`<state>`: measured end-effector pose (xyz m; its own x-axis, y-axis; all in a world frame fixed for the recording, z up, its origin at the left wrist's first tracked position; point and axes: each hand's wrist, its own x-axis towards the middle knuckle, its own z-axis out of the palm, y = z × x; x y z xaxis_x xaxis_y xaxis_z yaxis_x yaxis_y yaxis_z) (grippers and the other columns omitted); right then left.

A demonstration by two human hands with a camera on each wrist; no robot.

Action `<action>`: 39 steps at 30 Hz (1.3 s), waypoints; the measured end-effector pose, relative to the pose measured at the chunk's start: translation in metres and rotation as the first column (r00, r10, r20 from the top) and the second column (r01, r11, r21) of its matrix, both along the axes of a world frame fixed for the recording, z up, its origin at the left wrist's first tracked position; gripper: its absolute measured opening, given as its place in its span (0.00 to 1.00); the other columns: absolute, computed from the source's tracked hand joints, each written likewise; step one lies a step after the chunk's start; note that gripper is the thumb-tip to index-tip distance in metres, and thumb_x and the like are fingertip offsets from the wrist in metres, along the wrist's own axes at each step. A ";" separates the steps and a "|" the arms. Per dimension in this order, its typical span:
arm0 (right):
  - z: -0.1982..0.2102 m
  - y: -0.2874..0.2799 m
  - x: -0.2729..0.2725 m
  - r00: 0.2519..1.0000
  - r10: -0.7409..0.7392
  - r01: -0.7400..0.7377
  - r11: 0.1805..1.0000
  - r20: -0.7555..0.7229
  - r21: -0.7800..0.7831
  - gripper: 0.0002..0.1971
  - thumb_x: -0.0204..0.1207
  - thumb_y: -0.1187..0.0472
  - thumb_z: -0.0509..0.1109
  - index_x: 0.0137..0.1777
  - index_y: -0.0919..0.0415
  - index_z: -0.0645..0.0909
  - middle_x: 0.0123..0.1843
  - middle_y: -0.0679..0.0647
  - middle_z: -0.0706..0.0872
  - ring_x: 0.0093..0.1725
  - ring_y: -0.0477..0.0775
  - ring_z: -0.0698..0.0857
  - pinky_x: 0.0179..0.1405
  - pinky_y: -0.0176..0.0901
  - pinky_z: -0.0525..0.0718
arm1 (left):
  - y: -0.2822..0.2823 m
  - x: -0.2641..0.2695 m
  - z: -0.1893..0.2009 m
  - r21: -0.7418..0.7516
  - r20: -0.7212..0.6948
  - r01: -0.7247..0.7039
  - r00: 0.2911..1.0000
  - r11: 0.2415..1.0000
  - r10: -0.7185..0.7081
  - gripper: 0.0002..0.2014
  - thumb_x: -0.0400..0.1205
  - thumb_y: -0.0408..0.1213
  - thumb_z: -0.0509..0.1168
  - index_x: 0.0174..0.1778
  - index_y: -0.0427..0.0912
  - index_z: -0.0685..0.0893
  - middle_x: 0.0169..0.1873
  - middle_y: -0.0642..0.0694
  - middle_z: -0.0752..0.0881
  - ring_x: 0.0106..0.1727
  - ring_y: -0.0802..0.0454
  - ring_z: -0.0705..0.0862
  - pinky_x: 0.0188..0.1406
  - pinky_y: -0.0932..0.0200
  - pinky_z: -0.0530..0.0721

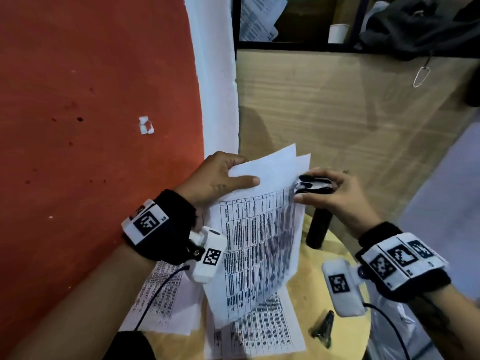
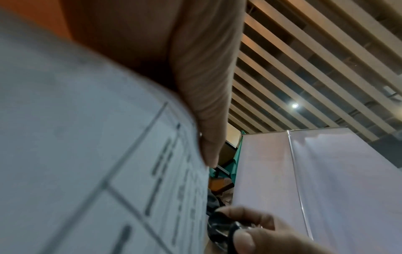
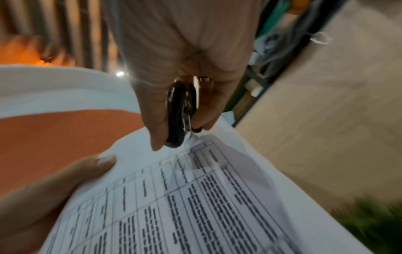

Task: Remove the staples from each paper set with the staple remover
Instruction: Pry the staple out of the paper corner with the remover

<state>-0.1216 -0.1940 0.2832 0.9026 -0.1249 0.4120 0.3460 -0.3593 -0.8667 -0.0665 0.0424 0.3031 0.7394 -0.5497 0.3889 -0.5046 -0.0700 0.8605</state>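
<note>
Above the round wooden surface point(image 1: 345, 302), I hold one paper set point(image 1: 259, 229) up off the other sheets. My left hand point(image 1: 215, 178) grips its top-left edge, thumb flat across the front page, the other fingers hidden behind it. My right hand point(image 1: 335, 193) is clenched round the staple remover point(image 1: 314, 184), thumb on one handle and fingers point(image 3: 208, 110) on the other, squeezed nearly together. The remover's tip sits on the set's top-right corner, where the paper point(image 3: 191, 142) puckers under it. The staple itself is too small to make out.

To do this step well, I judge: keep the left grip firm and close to the corner so the pages stay taut, squeeze the remover fully, then pull straight away from the page face, not sideways, or the corner tears. Check that both staple legs come free before I let the sheets fan.

Orientation: the set's long axis runs from the held top edge down toward me, hanging tilted, its bottom edge over the loose printed sheets point(image 1: 259, 339) on the surface. The pages are already splayed a bit at the top. The remover's long axis lies roughly across that top edge, with the tip pointing left toward the paper corner and the handles back in my palm.

Also on the surface: a dark cylinder point(image 1: 317, 229) right of the held set, and a small dark tool point(image 1: 323, 328) nearer me.
</note>
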 end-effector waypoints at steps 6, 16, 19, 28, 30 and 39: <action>-0.028 -0.007 0.002 0.895 0.407 -0.253 0.799 -0.180 0.546 0.34 0.19 0.55 0.90 0.34 0.56 0.91 0.47 0.43 0.91 0.42 0.44 0.89 0.29 0.30 0.83 | 0.018 0.009 0.018 0.140 -0.011 0.101 0.995 0.985 -0.101 0.08 0.78 0.24 0.67 0.43 0.42 0.86 0.32 0.62 0.89 0.36 0.70 0.86 0.38 0.75 0.79; -0.031 0.005 0.011 0.739 0.649 -0.438 0.664 -0.178 0.606 0.32 0.28 0.61 0.91 0.40 0.60 0.91 0.42 0.57 0.91 0.42 0.53 0.90 0.33 0.34 0.87 | 0.047 0.031 0.011 0.235 -0.039 0.144 0.990 0.961 -0.138 0.08 0.76 0.32 0.67 0.49 0.35 0.87 0.46 0.47 0.91 0.47 0.53 0.87 0.49 0.64 0.84; -0.030 0.012 0.009 0.737 0.630 -0.469 0.737 -0.245 0.486 0.33 0.28 0.56 0.91 0.41 0.57 0.91 0.41 0.55 0.91 0.37 0.49 0.89 0.31 0.32 0.84 | 0.049 0.036 0.006 0.212 -0.022 0.089 0.996 0.973 -0.086 0.04 0.77 0.27 0.68 0.45 0.38 0.86 0.38 0.55 0.91 0.41 0.62 0.87 0.43 0.70 0.82; -0.014 0.012 0.017 0.912 0.391 -0.278 0.812 -0.125 0.513 0.36 0.23 0.48 0.90 0.40 0.50 0.91 0.41 0.47 0.91 0.37 0.42 0.88 0.30 0.28 0.78 | 0.076 0.045 -0.046 -0.400 -0.428 -0.257 0.901 0.880 0.069 0.30 0.53 0.63 0.80 0.43 0.47 0.89 0.36 0.56 0.90 0.34 0.62 0.86 0.31 0.66 0.82; -0.019 0.020 0.019 0.924 0.364 -0.235 0.787 -0.121 0.571 0.35 0.22 0.50 0.90 0.39 0.53 0.91 0.39 0.48 0.91 0.36 0.41 0.89 0.23 0.26 0.79 | 0.067 0.028 -0.061 -0.494 -0.532 -0.171 0.835 0.852 -0.142 0.43 0.44 0.62 0.84 0.55 0.45 0.88 0.49 0.51 0.90 0.49 0.52 0.88 0.46 0.55 0.89; -0.077 0.046 0.042 0.945 0.179 0.078 0.689 -0.274 0.721 0.10 0.61 0.71 0.77 0.40 0.58 0.85 0.31 0.48 0.90 0.30 0.39 0.87 0.18 0.25 0.75 | 0.067 0.050 -0.132 -0.248 -0.329 -0.549 0.823 0.798 0.464 0.05 0.77 0.27 0.70 0.43 0.40 0.83 0.30 0.57 0.89 0.32 0.68 0.85 0.35 0.73 0.80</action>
<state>-0.0794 -0.1482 0.2061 0.9740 -0.2137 -0.0749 0.0232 0.4231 -0.9058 -0.0166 0.1089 0.1716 0.9673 0.0537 0.2479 -0.2502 0.0412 0.9673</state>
